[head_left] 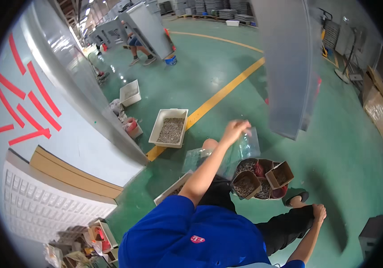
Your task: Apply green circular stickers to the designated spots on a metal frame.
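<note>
My left hand (235,132) is stretched forward, its fingers curled together and slightly smeared. Whatever it may hold is hidden. Below and beside it is a sheet of clear plastic (252,142). My right hand (319,213) lies closed against the knee of my black trousers (285,228); its palm side is hidden. Between the two hands, on the floor, a round container holds small dark metal parts (246,165) and a red bag (259,169). Two open cardboard boxes (280,174) sit on top, both with small parts inside.
A white bin (154,136) of small parts stands ahead on the yellow floor line (227,91). Another white bin (129,93) is farther off. A tall grey panel (287,67) rises at the right, a white panel (79,147) at the left. A person's legs (141,47) show behind cabinets.
</note>
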A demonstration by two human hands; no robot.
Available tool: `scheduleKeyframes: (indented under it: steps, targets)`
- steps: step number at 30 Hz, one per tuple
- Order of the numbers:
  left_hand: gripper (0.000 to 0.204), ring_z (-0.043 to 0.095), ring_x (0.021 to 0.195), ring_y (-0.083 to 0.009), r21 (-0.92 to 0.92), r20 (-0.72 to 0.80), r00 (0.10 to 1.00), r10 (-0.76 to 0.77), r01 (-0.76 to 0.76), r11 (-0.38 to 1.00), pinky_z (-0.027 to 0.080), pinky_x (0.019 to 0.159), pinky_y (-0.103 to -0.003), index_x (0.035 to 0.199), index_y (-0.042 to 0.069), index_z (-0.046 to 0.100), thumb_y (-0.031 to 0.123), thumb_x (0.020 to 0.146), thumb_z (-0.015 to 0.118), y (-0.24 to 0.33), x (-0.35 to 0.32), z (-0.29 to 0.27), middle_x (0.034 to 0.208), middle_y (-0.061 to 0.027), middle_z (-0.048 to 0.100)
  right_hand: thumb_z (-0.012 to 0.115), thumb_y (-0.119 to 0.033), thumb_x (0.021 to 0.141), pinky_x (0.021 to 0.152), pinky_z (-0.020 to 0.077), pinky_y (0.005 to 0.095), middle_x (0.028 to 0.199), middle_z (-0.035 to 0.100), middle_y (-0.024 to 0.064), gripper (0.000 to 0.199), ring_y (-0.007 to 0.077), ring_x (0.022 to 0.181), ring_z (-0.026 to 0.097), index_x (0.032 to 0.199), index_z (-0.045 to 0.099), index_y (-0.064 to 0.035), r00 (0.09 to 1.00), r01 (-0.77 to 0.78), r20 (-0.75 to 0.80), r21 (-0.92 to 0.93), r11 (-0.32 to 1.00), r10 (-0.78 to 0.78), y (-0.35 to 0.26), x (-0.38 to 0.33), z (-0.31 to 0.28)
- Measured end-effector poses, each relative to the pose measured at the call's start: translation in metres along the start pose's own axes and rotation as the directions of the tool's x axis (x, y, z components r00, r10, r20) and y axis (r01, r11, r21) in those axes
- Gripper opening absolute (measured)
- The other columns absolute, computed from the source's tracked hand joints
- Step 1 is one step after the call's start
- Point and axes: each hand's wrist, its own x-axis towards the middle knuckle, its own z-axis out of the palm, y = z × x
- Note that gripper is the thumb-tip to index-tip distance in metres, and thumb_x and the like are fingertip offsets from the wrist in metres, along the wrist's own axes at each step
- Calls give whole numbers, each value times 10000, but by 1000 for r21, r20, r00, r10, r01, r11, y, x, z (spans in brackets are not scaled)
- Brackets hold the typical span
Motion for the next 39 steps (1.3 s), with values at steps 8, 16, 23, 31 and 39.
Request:
scheduleKeyframes:
  steps: [8,16,23,31,39]
  targets:
    - [435,623,663,-182,-285,303,851,-430,511,811,469,644,-276,920,-52,662,358,912,517,-155,-95,51,715,-126,662,554,-417,699,845,476,425,1073,623,201,503,355,996,603,1009,662,-36,957,33,288,-250,968,42,-20,28,-2]
    - [394,625,742,-185,313,171,880,-443,378,871,476,667,-315,898,97,707,443,865,523,-145,-125,60,819,-104,679,638,-462,646,811,508,363,962,669,153,494,266,956,639,949,697,-76,887,143,457,-408,901,66,-42,35,-8]
    - [679,606,738,-360,680,398,758,-516,134,721,467,711,-422,746,-30,666,596,836,420,-142,-137,61,791,-215,638,707,-506,606,782,522,389,917,685,131,522,285,889,659,903,711,-75,928,124,372,-328,937,7,-41,35,-1]
    - [564,614,895,-342,850,431,662,-613,-71,521,470,775,-442,890,3,681,519,849,457,-148,-144,69,942,-176,650,706,-468,623,755,530,416,944,677,151,505,314,886,656,924,705,-63,938,170,340,-298,939,-62,-38,29,-3]
    - [484,614,900,-341,866,472,656,-588,-221,449,472,758,-449,918,12,675,458,852,498,-155,-151,72,939,-167,648,690,-406,649,669,531,543,997,661,172,475,368,895,644,974,690,-59,954,92,297,-397,913,33,-68,0,-20]
